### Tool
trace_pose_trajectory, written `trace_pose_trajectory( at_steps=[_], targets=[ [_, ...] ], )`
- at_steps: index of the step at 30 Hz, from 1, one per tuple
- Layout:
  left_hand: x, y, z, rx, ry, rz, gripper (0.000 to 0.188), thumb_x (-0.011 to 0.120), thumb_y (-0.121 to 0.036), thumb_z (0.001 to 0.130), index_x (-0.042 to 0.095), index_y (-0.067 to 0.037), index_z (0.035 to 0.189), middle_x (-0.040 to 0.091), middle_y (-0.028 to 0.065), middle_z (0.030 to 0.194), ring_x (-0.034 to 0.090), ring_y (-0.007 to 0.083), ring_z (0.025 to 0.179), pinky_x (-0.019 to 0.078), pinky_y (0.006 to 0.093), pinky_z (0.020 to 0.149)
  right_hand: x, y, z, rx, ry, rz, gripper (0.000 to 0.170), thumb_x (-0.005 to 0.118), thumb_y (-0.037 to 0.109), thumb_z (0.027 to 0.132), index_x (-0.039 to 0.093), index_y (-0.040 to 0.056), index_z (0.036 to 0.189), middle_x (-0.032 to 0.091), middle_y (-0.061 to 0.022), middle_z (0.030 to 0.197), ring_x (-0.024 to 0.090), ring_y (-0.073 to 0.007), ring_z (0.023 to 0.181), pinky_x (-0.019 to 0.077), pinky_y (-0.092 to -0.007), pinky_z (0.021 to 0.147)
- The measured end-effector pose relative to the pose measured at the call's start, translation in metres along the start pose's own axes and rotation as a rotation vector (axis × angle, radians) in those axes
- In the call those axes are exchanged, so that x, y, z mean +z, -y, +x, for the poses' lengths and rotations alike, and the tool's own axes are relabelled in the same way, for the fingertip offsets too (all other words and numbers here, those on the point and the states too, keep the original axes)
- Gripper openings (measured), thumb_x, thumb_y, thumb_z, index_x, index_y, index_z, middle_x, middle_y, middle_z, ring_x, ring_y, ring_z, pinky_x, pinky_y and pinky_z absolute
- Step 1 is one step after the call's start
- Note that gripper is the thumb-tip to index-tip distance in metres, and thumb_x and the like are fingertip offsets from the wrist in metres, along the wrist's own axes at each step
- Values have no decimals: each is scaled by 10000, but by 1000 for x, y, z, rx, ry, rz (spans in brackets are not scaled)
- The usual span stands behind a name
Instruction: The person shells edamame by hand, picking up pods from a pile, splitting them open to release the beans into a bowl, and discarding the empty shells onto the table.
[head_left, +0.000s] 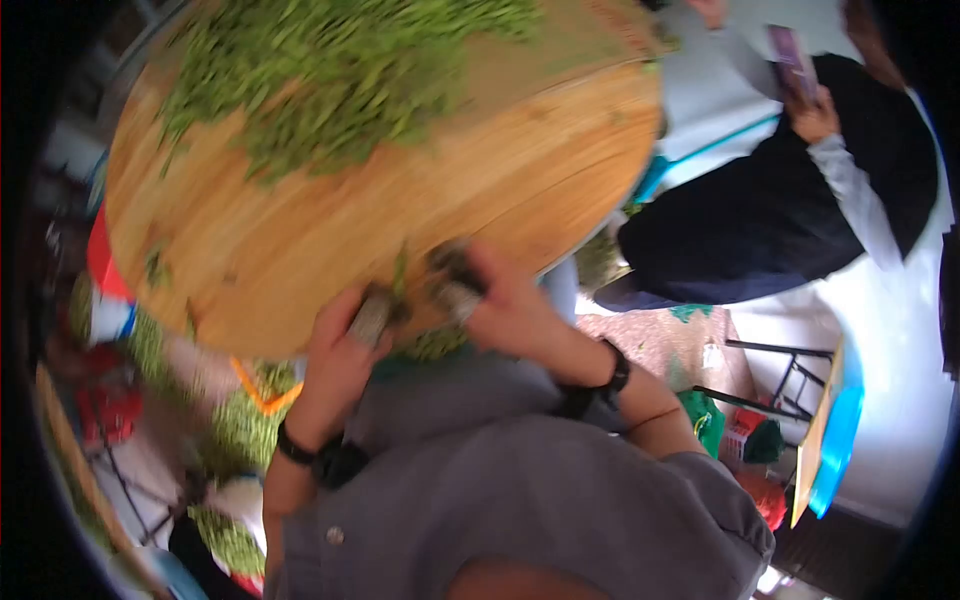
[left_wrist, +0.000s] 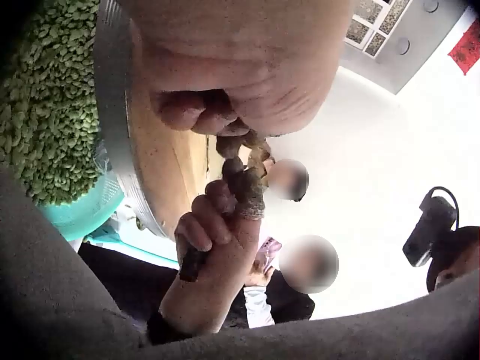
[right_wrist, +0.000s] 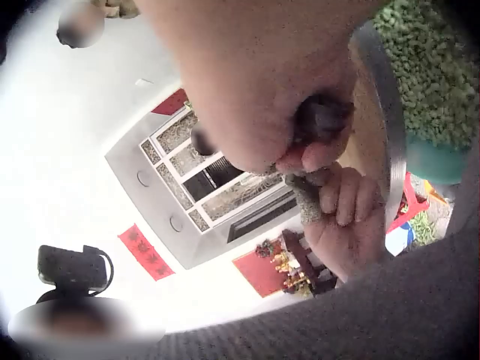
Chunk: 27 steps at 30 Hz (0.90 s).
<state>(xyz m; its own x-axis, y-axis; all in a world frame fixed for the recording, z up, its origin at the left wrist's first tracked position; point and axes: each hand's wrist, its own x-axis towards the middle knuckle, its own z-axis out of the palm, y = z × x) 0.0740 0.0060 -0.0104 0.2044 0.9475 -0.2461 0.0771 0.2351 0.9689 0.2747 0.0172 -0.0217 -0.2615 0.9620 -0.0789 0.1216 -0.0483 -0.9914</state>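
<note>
In the head view both hands meet over the near edge of the round wooden table, blurred by motion. My left hand has its fingers curled, with a wrapped thumb, and pinches a slim green pod at the fingertips. Close beside it, my right hand curls into a fist with a pale wrap on its thumb. A short dark object pokes out below its curled little finger; what kind it is, I cannot tell. In the left wrist view the two hands' fingertips overlap. Below them, a teal basin holds shelled green beans.
A heap of green pods covers the far part of the wooden table. At right sits a person in dark clothes holding a phone. More pods lie on the floor at left, by a red container.
</note>
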Motion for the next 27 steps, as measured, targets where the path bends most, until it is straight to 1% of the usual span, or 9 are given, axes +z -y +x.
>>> trace_pose_trajectory(
  at_steps=[1, 3, 7, 9, 15, 19, 22, 25, 27],
  targets=[
    [0, -3, 0, 109, 16, 50, 144, 522, -105, 886, 612, -31, 970, 545, -30, 747, 449, 45, 637, 346, 198, 540, 7, -27, 1, -314, -166, -178, 304, 639, 176, 871, 516, 57, 1123, 531, 19, 712, 477, -48, 475, 382, -190, 434],
    [1, 10, 8, 192, 70, 56, 142, 535, -105, 879, 614, -25, 965, 559, -21, 757, 459, 50, 663, 359, 203, 562, 3, 19, -9, 126, -38, 113, 313, 682, 128, 833, 532, 43, 1095, 559, 17, 740, 480, -43, 486, 370, -187, 435],
    [2, 17, 8, 230, 192, 26, 155, 517, -139, 905, 616, -39, 971, 539, -17, 719, 445, 45, 632, 350, 201, 547, 7, 18, -2, 63, 17, 68, 317, 697, 195, 825, 553, 44, 1063, 577, 15, 781, 515, -49, 589, 435, -204, 508],
    [-4, 11, 9, -149, 372, -184, 220, 505, -210, 951, 582, -32, 1057, 500, -19, 706, 432, 74, 587, 347, 219, 521, 3, 23, 2, 289, 106, 220, 308, 686, 196, 838, 564, 51, 1080, 583, 19, 776, 508, -34, 588, 414, -195, 477],
    [2, 21, 7, -203, 322, -331, 235, 465, -226, 966, 596, -57, 1065, 481, -40, 668, 408, 46, 574, 318, 199, 507, -2, 14, 5, 284, 133, 184, 258, 666, 166, 849, 589, 57, 1070, 574, 18, 707, 493, -43, 513, 386, -193, 444],
    [6, 21, 9, -203, 299, -489, 256, 460, -249, 973, 593, -48, 1059, 487, -37, 673, 410, 47, 575, 323, 197, 509, -4, 3, 5, 269, 141, 238, 234, 656, 164, 856, 593, 53, 1052, 573, 11, 695, 485, -41, 498, 376, -193, 438],
    [5, 14, 8, -183, 318, -289, 276, 467, -265, 973, 591, -38, 1069, 491, -35, 676, 414, 49, 579, 327, 199, 511, -7, 0, 6, 265, 175, 226, 202, 632, 170, 870, 598, 50, 1029, 562, 11, 685, 483, -44, 498, 374, -197, 436],
    [-1, 13, 3, -165, 439, -367, 288, 468, -267, 974, 589, -31, 1088, 501, -23, 700, 415, 51, 581, 332, 197, 516, -8, 0, 10, 420, 131, 390, 187, 610, 170, 877, 601, 40, 1012, 536, 14, 650, 467, -52, 482, 367, -201, 428],
    [-12, 14, -6, 47, 305, -151, 270, 465, -231, 973, 589, -27, 1098, 530, -1, 752, 425, 48, 594, 325, 189, 518, -12, 2, 13, 420, -55, 703, 177, 591, 160, 883, 604, 31, 1002, 521, 13, 648, 456, -58, 480, 362, -204, 423]
  ],
)
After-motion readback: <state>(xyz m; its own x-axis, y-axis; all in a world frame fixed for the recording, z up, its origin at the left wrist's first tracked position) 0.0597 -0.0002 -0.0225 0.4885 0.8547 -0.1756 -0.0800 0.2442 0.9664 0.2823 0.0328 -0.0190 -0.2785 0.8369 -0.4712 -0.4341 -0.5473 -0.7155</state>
